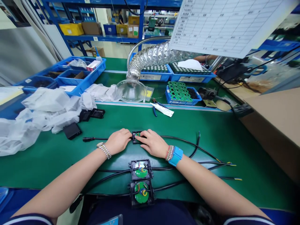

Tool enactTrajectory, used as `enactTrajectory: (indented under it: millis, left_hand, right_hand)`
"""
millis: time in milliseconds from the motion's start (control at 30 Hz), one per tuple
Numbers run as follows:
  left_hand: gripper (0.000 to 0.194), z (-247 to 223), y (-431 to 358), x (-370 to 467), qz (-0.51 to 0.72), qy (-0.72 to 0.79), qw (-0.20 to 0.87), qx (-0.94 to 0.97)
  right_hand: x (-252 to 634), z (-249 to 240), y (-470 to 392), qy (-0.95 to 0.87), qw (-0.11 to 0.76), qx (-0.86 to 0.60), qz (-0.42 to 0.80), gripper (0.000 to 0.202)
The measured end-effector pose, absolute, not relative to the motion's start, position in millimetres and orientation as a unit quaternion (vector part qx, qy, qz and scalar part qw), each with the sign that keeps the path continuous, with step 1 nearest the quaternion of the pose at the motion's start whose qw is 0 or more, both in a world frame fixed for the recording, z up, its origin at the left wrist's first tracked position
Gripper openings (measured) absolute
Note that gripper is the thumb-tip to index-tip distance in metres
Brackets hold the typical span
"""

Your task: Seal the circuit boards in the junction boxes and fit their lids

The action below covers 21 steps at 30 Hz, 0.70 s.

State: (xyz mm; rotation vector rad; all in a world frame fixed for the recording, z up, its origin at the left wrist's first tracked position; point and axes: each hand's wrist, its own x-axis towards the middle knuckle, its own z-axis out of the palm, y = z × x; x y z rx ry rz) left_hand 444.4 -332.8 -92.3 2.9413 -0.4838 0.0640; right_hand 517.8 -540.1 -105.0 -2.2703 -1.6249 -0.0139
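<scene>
The left hand and right hand flank the black rectangular plastic box, seemingly steadying it; exact grips cannot be told.

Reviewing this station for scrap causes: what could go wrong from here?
1. The nearest open black housing sits right by the front edge of the green table; a nudge from the body could tip it off.
2. The right forearm crosses the black cables; a sweep might drag the attached housings.
3. Fingers of the right hand reach over the farthest housing; pressing hard may strain its wiring.
</scene>
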Motion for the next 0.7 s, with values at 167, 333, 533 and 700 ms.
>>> enactTrajectory:
  millis: [167, 333, 533, 700]
  left_hand:
    - [0.043, -92, -334, 446, 0.036, -0.180, 0.146, 0.972]
    - [0.035, -106, -343, 456, 0.040, -0.232, 0.179, 0.955]
    - [0.031, -113, -339, 459, 0.051, -0.248, 0.194, 0.948]
    - [0.029, -112, -340, 459, 0.049, -0.258, 0.185, 0.947]
  right_hand:
    - [535, -113, -562, -0.492, 0.326, -0.807, 0.017, 0.035]
    - [545, -125, -561, -0.474, 0.331, -0.815, 0.013, 0.010]
    - [549, -128, -559, -0.520, 0.330, -0.788, 0.012, 0.019]
    - [551, -128, -559, -0.534, 0.304, -0.789, 0.012, 0.023]
